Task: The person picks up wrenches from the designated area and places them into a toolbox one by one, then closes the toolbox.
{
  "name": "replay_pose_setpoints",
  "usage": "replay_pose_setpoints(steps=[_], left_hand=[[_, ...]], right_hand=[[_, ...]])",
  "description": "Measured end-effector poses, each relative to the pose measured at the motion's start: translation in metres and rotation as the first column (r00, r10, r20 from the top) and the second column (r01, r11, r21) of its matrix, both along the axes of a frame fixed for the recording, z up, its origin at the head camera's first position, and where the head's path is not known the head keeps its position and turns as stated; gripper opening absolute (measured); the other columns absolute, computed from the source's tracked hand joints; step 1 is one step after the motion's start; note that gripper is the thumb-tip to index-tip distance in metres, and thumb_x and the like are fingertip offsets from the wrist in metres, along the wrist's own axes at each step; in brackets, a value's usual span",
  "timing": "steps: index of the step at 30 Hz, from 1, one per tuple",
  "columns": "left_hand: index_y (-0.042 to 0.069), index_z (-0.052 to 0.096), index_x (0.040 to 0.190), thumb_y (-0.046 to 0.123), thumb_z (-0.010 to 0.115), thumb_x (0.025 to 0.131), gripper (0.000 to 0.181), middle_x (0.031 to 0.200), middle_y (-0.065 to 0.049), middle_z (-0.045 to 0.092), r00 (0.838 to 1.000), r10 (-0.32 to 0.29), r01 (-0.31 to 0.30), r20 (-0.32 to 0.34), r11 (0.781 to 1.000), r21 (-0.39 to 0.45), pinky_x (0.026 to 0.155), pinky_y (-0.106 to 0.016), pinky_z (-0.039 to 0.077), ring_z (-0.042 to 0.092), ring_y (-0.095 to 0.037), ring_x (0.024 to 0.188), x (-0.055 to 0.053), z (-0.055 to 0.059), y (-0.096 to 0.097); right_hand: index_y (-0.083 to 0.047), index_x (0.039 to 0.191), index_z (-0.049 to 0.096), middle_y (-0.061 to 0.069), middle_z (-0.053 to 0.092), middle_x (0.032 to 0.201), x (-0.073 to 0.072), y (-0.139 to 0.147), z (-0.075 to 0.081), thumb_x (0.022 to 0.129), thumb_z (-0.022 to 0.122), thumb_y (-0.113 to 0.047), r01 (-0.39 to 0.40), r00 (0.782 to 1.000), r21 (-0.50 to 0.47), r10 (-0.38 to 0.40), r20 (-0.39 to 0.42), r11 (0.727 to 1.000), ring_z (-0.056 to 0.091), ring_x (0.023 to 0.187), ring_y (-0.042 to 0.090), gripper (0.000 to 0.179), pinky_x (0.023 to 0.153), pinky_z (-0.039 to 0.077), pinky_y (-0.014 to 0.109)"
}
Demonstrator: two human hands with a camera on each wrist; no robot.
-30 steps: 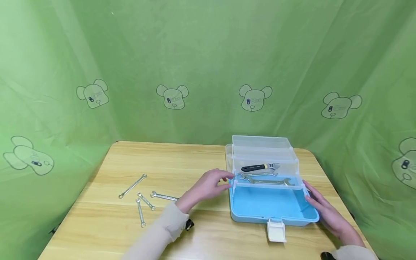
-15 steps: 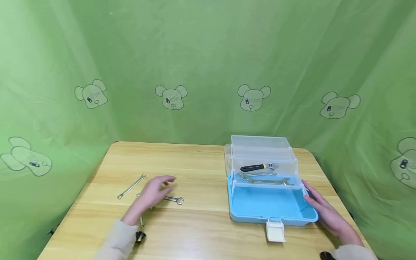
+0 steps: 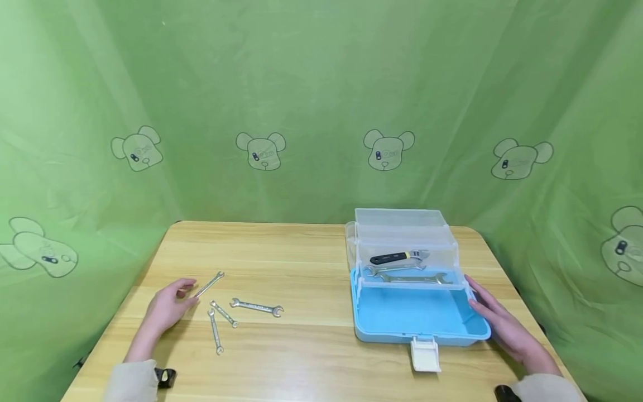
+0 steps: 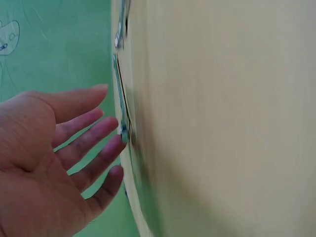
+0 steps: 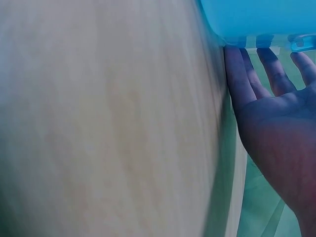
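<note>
At the left of the table, my left hand (image 3: 168,306) hovers beside a combination wrench (image 3: 208,285), thumb and fingers apart, nothing held. The left wrist view shows the same loosely spread hand (image 4: 54,153), with the wrench (image 4: 121,98) just beyond the fingertips. My right hand (image 3: 509,332) rests against the right side of a blue toolbox (image 3: 422,338). Its fairly straight fingers (image 5: 239,79) touch the blue wall in the right wrist view. An adjustable wrench (image 3: 394,258) with a black handle and two open-ended wrenches (image 3: 417,279) lie in the toolbox's clear tray.
Between my left hand and the toolbox lie a larger open-ended wrench (image 3: 257,307) and two small wrenches (image 3: 224,314). The toolbox's white latch (image 3: 426,357) hangs down in front, and its clear tiers (image 3: 402,218) stand raised behind. A green curtain (image 3: 321,111) surrounds the wooden table (image 3: 301,368).
My left hand has swept left from the toolbox's edge, over the middle wrenches, to the leftmost wrench. My right hand has stayed against the toolbox.
</note>
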State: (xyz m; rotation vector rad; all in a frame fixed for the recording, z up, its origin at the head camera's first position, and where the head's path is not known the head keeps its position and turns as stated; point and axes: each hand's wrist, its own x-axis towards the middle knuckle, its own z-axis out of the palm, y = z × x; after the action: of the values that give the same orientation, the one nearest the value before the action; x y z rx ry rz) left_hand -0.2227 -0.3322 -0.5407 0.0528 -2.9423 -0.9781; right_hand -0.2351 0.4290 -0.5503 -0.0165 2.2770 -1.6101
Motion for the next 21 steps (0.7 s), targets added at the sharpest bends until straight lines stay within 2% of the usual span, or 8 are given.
replay_pose_setpoints(steps=[3,7,11,15,21], left_hand=[[0.000,0.057,0.141,0.017,0.077,0.092,0.055,0.132,-0.025,0.067,1.000,-0.008,0.008,0.026,1.000,-0.006,0.096,-0.064,0.051,0.063,-0.046,0.118,0.005,0.002,-0.008],[-0.002,0.059,0.137,0.015,0.080,0.088,0.057,0.124,-0.024,0.068,0.999,-0.025,0.026,0.038,0.999,-0.024,0.091,-0.060,0.053,0.066,-0.042,0.108,0.011,0.006,-0.014],[-0.003,0.062,0.131,0.011,0.081,0.084,0.052,0.114,-0.019,0.070,0.998,-0.045,0.047,0.042,0.998,-0.037,0.081,-0.046,0.056,0.066,-0.030,0.096,0.015,0.007,-0.018],[-0.001,0.067,0.124,0.007,0.080,0.085,0.042,0.106,-0.013,0.070,0.997,-0.055,0.056,0.045,0.998,-0.022,0.075,-0.035,0.052,0.065,-0.023,0.089,0.016,0.006,-0.018],[0.002,0.069,0.114,0.004,0.077,0.087,0.028,0.098,-0.006,0.069,0.998,-0.058,0.058,0.039,0.998,-0.020,0.078,-0.039,0.056,0.065,-0.020,0.087,0.015,0.004,-0.014]], right_hand=[[-0.037,0.165,-0.005,0.019,-0.030,0.167,0.000,0.000,0.001,0.111,0.042,-0.040,0.002,1.000,0.006,-0.002,0.006,1.000,-0.025,0.148,0.058,0.072,0.109,-0.005,0.086],[-0.037,0.165,-0.005,0.019,-0.030,0.167,0.000,-0.001,0.001,0.111,0.043,-0.041,0.004,1.000,0.011,-0.004,0.007,1.000,-0.026,0.148,0.058,0.072,0.109,-0.005,0.086],[-0.037,0.165,-0.005,0.019,-0.030,0.167,-0.001,-0.001,0.001,0.111,0.042,-0.041,0.003,1.000,0.012,-0.003,0.007,1.000,-0.026,0.148,0.058,0.072,0.109,-0.005,0.086],[-0.037,0.165,-0.006,0.018,-0.030,0.167,0.000,0.000,0.000,0.111,0.042,-0.041,0.007,1.000,0.014,-0.007,0.012,1.000,-0.026,0.148,0.058,0.072,0.109,-0.005,0.086],[-0.038,0.165,-0.006,0.018,-0.031,0.167,0.000,-0.001,0.001,0.111,0.042,-0.042,0.006,1.000,0.015,-0.006,0.010,1.000,-0.025,0.148,0.059,0.072,0.109,-0.005,0.086]])
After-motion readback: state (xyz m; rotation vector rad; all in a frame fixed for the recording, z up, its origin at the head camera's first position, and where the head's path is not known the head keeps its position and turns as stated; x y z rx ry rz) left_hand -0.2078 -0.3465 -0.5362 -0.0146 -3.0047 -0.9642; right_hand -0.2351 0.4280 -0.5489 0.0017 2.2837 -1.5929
